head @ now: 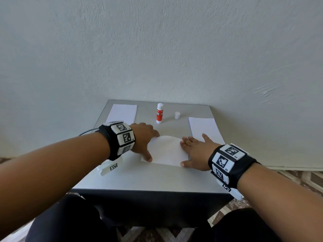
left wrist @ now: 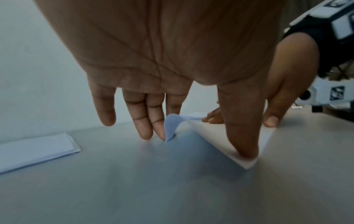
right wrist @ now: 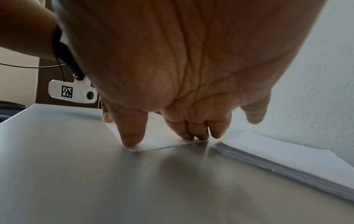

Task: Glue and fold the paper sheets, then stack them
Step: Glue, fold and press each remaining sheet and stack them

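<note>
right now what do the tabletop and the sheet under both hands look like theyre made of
Tabletop: looks like a smooth grey laminate or coated metal, satin finish; it gives soft blurred reflections of the hands, so which one stays open.
Sheet: thin matte white paper; its far edge bows up and light passes through the curl.

Head overhead; wrists close (shared sheet (head: 166, 151)).

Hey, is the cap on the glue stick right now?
No: in the head view the white cap stands by itself on the table, to the right of the upright glue stick.
</note>
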